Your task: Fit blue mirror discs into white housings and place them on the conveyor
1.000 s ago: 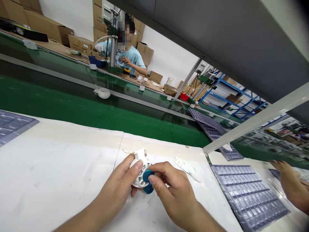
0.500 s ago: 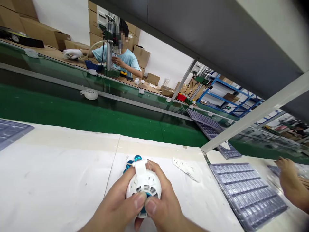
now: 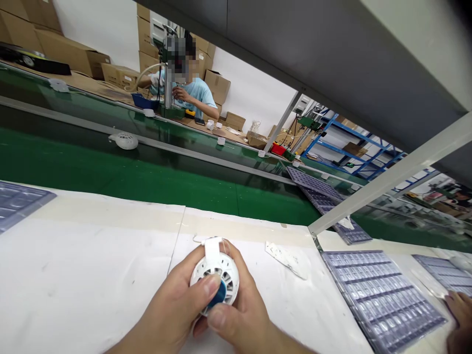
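Clasping one round white housing (image 3: 224,264) (one blue disc (image 3: 218,294) on it): two hands (image 3: 180,292).

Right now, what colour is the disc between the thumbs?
The disc is blue; see the head view.

Blue disc (image 3: 219,295) part-hidden by fingers (image 3: 207,289); left-edge tray (image 3: 22,202) cut off.

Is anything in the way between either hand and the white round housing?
Nothing visible: the left hand and right hand both hold the white housing directly, the left thumb over part of the blue disc on its face.
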A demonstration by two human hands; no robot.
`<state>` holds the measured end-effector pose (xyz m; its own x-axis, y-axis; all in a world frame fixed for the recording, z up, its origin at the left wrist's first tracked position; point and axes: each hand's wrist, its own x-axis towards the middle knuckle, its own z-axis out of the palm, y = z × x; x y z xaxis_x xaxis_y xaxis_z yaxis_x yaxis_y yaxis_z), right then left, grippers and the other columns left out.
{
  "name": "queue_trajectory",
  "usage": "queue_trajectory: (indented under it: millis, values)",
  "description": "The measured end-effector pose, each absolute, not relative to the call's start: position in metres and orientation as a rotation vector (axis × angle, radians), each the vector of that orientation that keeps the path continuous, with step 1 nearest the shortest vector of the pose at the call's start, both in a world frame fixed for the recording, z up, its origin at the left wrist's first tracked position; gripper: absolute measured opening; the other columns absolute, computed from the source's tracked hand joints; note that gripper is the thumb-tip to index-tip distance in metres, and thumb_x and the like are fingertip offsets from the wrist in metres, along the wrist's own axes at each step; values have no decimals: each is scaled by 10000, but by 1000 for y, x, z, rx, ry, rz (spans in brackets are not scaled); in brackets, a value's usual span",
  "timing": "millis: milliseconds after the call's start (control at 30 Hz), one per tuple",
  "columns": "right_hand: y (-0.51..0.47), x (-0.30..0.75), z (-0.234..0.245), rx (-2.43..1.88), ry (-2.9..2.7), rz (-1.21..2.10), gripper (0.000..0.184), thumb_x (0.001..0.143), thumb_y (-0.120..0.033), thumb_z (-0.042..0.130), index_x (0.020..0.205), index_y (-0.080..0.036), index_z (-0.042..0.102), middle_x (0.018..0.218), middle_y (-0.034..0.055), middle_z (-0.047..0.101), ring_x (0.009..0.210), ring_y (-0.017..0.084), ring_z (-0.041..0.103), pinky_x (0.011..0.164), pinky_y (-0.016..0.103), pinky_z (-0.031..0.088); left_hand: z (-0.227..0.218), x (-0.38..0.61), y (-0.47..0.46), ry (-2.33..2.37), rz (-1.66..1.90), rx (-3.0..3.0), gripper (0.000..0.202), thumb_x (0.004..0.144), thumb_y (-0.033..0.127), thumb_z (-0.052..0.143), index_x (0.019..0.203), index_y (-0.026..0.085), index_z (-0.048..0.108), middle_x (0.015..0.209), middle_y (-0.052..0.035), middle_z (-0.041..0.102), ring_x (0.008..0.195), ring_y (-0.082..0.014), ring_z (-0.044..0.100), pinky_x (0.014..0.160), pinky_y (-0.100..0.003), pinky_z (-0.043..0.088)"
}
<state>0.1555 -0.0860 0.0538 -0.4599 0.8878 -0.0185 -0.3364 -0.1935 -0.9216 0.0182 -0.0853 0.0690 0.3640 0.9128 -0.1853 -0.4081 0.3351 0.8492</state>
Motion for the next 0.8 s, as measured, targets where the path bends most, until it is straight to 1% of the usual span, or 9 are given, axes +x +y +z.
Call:
queue_trajectory:
  millis: [100,167,233,333,400,533,600,667,800]
  values:
    - [-82,155,48,-789,-1124,1770,921,734,-463,849,1452,-269,305,800,-22,624,589,124,570,563,245,509,65,21,-83,759,991,700,436,821,573,696,1058,217,610,664,15,597,539,-104,467,496,-210,402]
    - [-76,159,47,-831,-1180,1717,839,803,-511,774,1447,-228,316,764,-25,615,582,127,574,557,248,504,61,22,-78,724,1019,592,410,861,586,641,1017,208,621,630,13,590,535,-121,496,509,-230,449]
    - [-68,167,50,-904,-1223,1586,773,853,-574,685,1432,-206,329,815,8,640,626,152,619,536,251,500,58,19,-70,707,1074,494,410,898,584,586,985,186,632,661,-18,629,571,-150,560,545,-260,504]
    - [-51,184,54,-1108,-1162,1295,564,904,-572,590,1296,-191,456,877,47,661,662,162,634,469,220,449,59,12,-56,785,1190,388,380,955,496,532,1089,154,630,918,-110,720,755,-212,684,654,-298,580]
    - [-40,192,53,-1214,-1101,1209,401,917,-505,569,1151,-181,538,814,27,651,609,136,594,456,208,414,59,8,-47,866,1253,347,356,969,420,529,1182,144,605,1090,-154,711,883,-250,717,727,-318,604]
    - [-29,197,44,-1275,-1074,1198,267,873,-422,595,972,-174,594,716,-7,620,539,112,538,442,203,374,54,3,-39,970,1284,343,270,950,375,565,1086,144,598,1177,-193,690,957,-272,719,795,-350,609]
    - [-28,196,41,-1282,-1086,1185,234,852,-402,612,854,-169,595,688,-10,614,515,100,523,443,202,370,49,2,-39,998,1273,366,229,930,362,597,1035,158,599,1173,-177,687,910,-248,711,773,-349,609]
    - [-28,196,39,-1287,-1100,1165,228,844,-383,616,769,-170,579,671,-13,608,511,93,517,454,200,375,46,1,-40,1027,1273,419,209,918,348,612,1040,178,619,1121,-122,683,831,-204,682,718,-319,596]
    - [-30,196,40,-1275,-1125,1139,248,869,-396,590,751,-178,579,701,-2,628,553,104,547,482,206,401,44,0,-44,1079,1267,578,225,885,418,660,965,209,671,929,-29,649,729,-150,584,616,-242,515]
